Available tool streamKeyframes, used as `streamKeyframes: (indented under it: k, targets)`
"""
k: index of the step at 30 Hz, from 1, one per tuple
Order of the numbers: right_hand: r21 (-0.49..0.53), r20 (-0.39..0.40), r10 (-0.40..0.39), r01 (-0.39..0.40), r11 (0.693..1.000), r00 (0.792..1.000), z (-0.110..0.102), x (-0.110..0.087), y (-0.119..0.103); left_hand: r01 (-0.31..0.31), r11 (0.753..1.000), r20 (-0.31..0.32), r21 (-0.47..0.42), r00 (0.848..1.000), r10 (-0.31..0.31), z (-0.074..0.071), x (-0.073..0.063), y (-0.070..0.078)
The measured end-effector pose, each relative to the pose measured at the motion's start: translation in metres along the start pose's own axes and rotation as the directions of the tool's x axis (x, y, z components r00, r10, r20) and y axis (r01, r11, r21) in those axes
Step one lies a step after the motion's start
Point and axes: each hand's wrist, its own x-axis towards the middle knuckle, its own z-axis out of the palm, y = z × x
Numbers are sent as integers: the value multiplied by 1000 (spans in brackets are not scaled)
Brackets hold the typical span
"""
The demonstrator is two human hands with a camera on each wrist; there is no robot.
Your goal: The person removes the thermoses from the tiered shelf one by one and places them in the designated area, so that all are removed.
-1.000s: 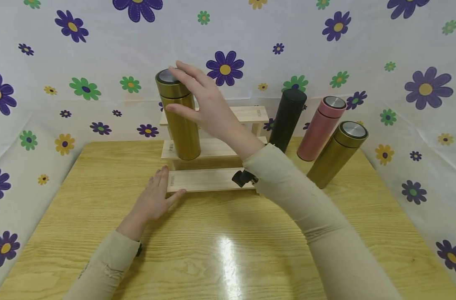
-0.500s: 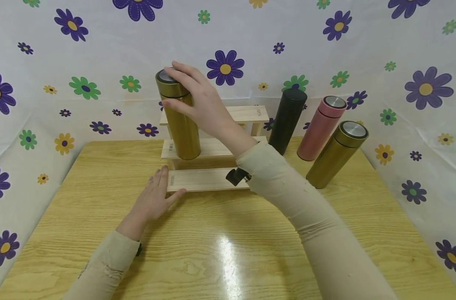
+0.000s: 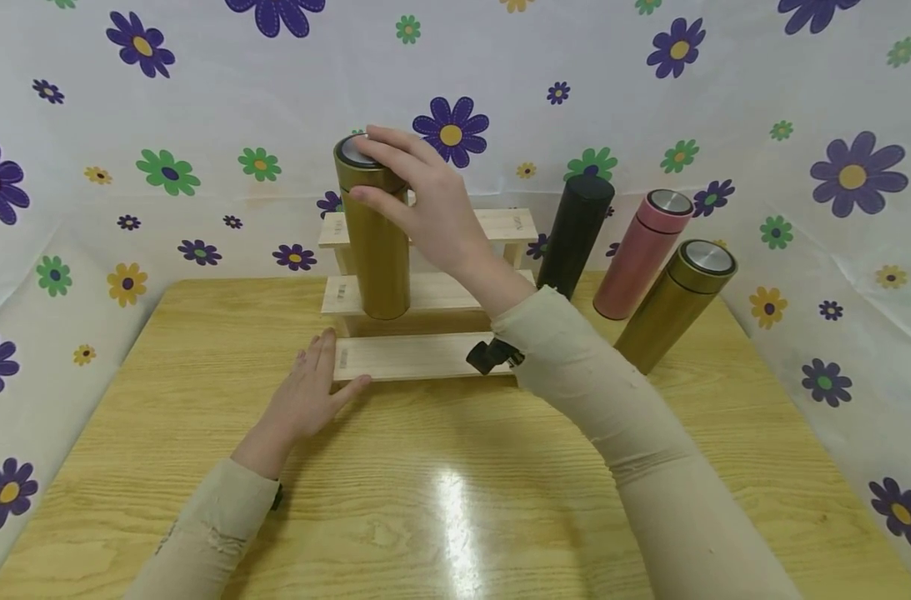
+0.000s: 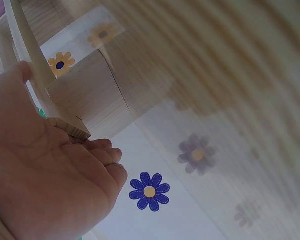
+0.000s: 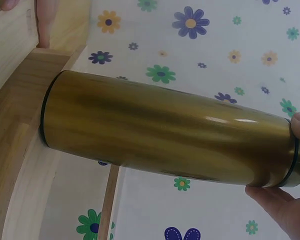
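Observation:
A gold thermos bottle (image 3: 380,250) stands upright at the left part of the middle step of a pale three-step wooden rack (image 3: 440,357). Around its cap, my right hand (image 3: 440,204) grips with the thumb in front and the fingers over the top. The right wrist view shows the gold body lengthwise, its base at the wooden step and my right fingers (image 5: 287,212) at the cap end. My left hand (image 3: 305,392) rests against the left end of the lowest step, fingers fairly straight, thumb along the front edge; the left wrist view shows its palm by the board's corner.
To the right of the rack, a black bottle (image 3: 575,233), a pink thermos bottle (image 3: 643,254) and a second gold thermos bottle (image 3: 680,304) stand on the wooden table (image 3: 395,500). My right sleeve partly hides the last one's base. A flower-print cloth (image 3: 275,83) closes off the back and sides.
My right hand first closes in leftward on the gold thermos bottle's cap. Then hand and bottle shift a little to the right along the step. My left hand stays put.

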Motion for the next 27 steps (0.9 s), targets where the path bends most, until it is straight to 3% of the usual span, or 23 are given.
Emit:
streamKeyframes:
  k: [4, 10, 18, 27]
  targets:
    - [-22, -36, -17, 16, 1000, 999, -15, -9, 1, -11, 1000, -7, 3, 1000, 11, 0, 1, 0]
    - [-27, -66, 27, -29, 999, 997, -46, -26, 1, -5, 1000, -4, 9, 1000, 5, 0, 1, -1]
    - [-192, -153, -76, 45, 980, 985, -85, -54, 6, -5, 1000, -16, 6, 1000, 5, 1, 0, -2]
    - [-242, -197, 22, -70, 968, 980, -117, -80, 9, -3, 1000, -3, 12, 1000, 3, 3, 1, -2]
